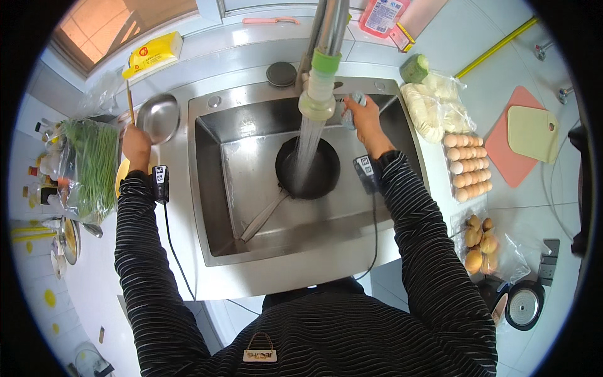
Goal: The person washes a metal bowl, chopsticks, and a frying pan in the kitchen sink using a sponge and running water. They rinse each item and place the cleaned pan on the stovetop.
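Note:
A small dark frying pan lies in the stainless steel sink, its handle slanting to the lower left. Water runs into it from the tap's green and white spray head. My right hand grips a grey-green scrubbing pad above the basin's right rear part, close to the spray head. My left hand is at the counter left of the sink, beside a round steel dish. Its fingers are closed round a thin wooden stick or handle that points away from me.
Bagged green stalks lie at left, behind them a yellow tissue pack. At right are a tray of eggs, bagged pale food, bagged fruit and cutting boards. A dark round lid is behind the sink.

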### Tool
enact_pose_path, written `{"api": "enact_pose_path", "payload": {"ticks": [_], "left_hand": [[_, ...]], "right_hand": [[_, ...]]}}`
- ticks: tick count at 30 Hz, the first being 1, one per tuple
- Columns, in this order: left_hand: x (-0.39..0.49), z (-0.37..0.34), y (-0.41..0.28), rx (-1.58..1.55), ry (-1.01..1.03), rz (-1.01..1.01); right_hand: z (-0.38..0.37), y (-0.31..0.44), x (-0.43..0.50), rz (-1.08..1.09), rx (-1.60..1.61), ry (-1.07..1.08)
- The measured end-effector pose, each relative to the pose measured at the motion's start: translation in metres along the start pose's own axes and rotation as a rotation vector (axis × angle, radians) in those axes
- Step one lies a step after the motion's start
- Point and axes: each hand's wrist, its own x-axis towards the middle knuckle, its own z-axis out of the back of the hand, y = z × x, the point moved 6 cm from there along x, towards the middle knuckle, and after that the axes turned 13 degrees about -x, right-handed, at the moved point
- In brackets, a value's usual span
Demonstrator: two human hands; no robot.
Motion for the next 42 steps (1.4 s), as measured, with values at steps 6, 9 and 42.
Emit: {"api": "enact_pose_path", "payload": {"ticks": [6, 9, 42], "left_hand": [[-0.048, 0.023, -0.071, -0.219, 0.24, -0.243], [-0.135, 0.003, -0.109, -0.725, 0.628, 0.185], [-0.313, -0.063, -0.241, -1.345, 0.825, 0.591]], "right_hand": [[0.004, -0.117, -0.026, -0.099, -0.773, 0.137], [-0.017, -0.155, -0.028, -0.132, -0.795, 0.285], [-0.004, -0.095, -0.122, -0.132, -0.547, 0.611]]}}
